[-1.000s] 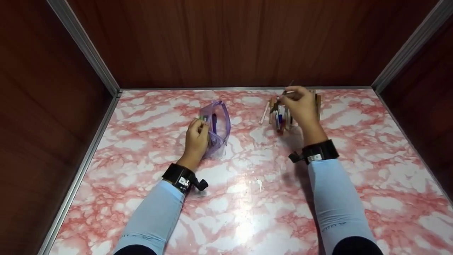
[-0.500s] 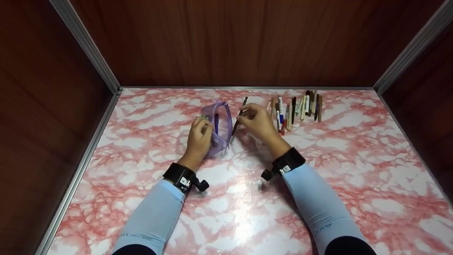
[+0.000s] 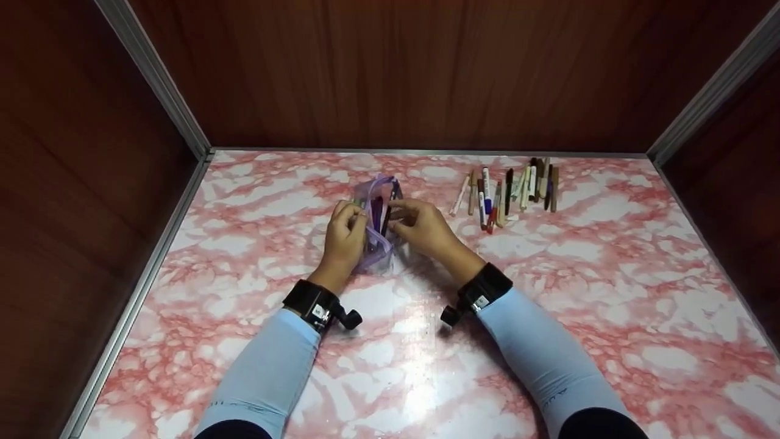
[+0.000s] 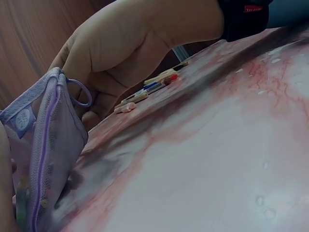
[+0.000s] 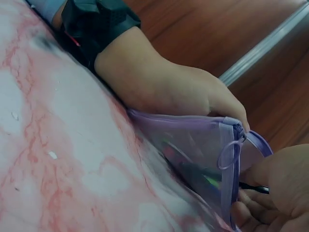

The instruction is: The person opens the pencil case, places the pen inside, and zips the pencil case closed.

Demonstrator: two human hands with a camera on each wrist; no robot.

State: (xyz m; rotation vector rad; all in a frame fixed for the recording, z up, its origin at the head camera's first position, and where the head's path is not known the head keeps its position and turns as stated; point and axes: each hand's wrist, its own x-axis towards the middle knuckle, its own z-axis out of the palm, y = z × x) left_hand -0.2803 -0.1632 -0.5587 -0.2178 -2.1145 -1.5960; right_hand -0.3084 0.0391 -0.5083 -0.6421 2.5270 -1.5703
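My left hand (image 3: 345, 238) grips the near-left side of a purple see-through zip pencil case (image 3: 373, 263), whose mouth gapes. Several pens lie inside, among them a purple one (image 3: 377, 213). At the mouth's right side, my right hand (image 3: 426, 230) pinches a slim black pen (image 3: 387, 221), part of it down inside the case. The right wrist view shows a short glossy length of this black pen (image 5: 254, 187) between the case's edge and the fingers. In the left wrist view, the case (image 4: 53, 145) partly hides the right hand's fingertips.
To the right, several pens and markers lie in a loose row, including a blue-capped marker (image 3: 487, 192), a red one (image 3: 491, 221) and a brown one (image 3: 554, 190). A dark wood panel (image 3: 414, 73) rises behind the marbled table (image 3: 609, 305).
My right hand has carried the black pen leftward from the row of pens to the case, and the pen now dips into its mouth. The left hand stays on the case.
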